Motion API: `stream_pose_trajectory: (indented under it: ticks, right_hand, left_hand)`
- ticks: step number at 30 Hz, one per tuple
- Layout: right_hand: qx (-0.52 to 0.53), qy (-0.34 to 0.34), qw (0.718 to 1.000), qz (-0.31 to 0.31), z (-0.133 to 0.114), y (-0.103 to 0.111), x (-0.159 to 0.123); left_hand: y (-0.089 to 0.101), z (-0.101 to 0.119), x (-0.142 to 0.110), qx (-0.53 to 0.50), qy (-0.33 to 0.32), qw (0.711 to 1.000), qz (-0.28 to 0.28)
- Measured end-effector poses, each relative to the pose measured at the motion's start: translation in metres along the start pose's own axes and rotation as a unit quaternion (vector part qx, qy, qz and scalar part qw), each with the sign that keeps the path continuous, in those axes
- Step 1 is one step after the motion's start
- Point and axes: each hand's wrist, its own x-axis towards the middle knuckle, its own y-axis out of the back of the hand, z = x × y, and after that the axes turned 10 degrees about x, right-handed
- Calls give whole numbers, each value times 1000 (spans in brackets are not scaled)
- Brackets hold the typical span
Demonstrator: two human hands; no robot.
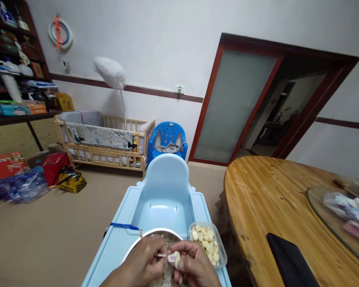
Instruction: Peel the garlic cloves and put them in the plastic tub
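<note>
Both my hands meet over a metal bowl [151, 234] at the bottom of the view. My left hand [143, 263] and my right hand [194, 265] pinch one garlic clove [175, 258] between their fingertips, with thin skin hanging off it. The bowl holds garlic skins and sits on the tray of a light blue child's seat [164, 191]. Just right of the bowl stands a clear plastic container [208, 243] with several peeled cloves in it.
A round wooden table [272, 203] stands at the right, bearing a black flat object [290, 261] and a glass turntable [335, 223]. A wooden crib [104, 143], a blue plastic chair [167, 137], shelves and boxes line the far left. A doorway opens at the right.
</note>
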Motion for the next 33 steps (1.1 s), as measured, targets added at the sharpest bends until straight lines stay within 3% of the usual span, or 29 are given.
stream_pose_trajectory:
  ticks: [5,10,15,21,27,33]
  right_hand:
    - [28,-3,999,-34,-6,0,-4]
    - [62,9,997,-48,-18,1,-9]
    - [53,11,998,-32,-22,-5,-8]
    - [-8,18,1000,-24,-20,-4,-6]
    - [-102,78,991,-40,-11,7,-1]
    - [-156,146,975,-61,-12,-5,-3]
  left_hand:
    - [11,-1,2,-34,12,999,-9]
    - [30,-7,3,-29,57,997,30]
    - [22,2,0,-73,-15,996,-54]
    - [17,12,-1,-111,-52,988,-99]
    - [11,11,0,22,28,999,-33]
    - [1,5,-2,45,-1,999,0]
